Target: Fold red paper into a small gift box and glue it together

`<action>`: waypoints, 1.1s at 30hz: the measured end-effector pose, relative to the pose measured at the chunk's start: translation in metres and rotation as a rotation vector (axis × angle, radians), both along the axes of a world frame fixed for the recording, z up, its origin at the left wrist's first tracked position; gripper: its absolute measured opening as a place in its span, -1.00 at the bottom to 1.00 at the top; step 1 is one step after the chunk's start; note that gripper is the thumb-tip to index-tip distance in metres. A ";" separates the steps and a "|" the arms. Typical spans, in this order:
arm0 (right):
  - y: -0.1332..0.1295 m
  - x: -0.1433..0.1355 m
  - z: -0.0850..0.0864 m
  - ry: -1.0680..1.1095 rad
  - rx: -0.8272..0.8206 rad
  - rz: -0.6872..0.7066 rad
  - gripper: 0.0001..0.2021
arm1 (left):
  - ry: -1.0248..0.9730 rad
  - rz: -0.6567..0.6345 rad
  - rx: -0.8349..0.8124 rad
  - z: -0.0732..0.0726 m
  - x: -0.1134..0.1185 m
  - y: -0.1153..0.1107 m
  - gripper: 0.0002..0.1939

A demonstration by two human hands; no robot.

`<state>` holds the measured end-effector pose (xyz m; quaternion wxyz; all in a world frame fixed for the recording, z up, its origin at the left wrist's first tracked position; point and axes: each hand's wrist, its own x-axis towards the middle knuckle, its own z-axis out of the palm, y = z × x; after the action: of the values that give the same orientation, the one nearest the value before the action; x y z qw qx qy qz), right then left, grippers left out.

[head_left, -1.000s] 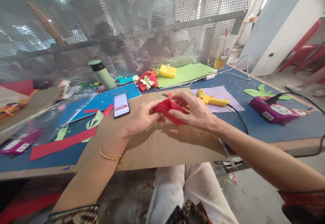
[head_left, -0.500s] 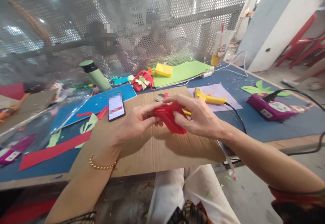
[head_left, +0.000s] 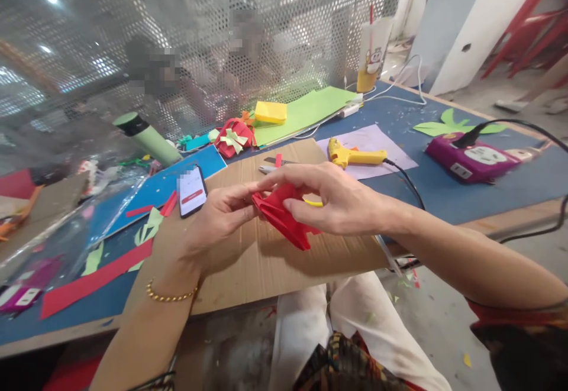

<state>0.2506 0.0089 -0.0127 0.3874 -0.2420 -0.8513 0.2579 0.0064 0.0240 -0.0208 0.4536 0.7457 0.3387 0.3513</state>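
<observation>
A folded red paper piece (head_left: 284,216) with several pleats is held between my two hands above a sheet of cardboard (head_left: 248,272). My left hand (head_left: 224,210) pinches its left corner between thumb and fingers. Over its top and right side, my right hand (head_left: 328,196) grips with the thumb on the near face and the index finger reaching to the left corner. Behind my hands lie scissors (head_left: 268,169), partly covered by my right hand. A yellow glue gun (head_left: 355,155) rests on lilac paper (head_left: 390,142) just beyond.
A phone (head_left: 192,193) lies left of my hands, near red strips (head_left: 97,275) and green paper scraps. A green flask (head_left: 146,136), yellow block (head_left: 270,112) and drink cup (head_left: 370,54) stand farther back. A purple power socket (head_left: 470,157) with a black cable sits right.
The red paper has tilted, its lower edge now slanting down to the right with the pleats turned more toward me. Both hands keep hold of it. The whole view has shifted slightly.
</observation>
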 end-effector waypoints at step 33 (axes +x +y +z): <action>0.004 -0.009 -0.016 -0.080 0.139 -0.250 -0.92 | 0.067 0.094 0.043 0.013 0.015 -0.025 -0.75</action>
<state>0.2412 0.0129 -0.0291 0.3979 -0.3287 -0.8453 0.1382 0.0213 -0.0005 -0.0078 0.4091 0.7498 0.3808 0.3542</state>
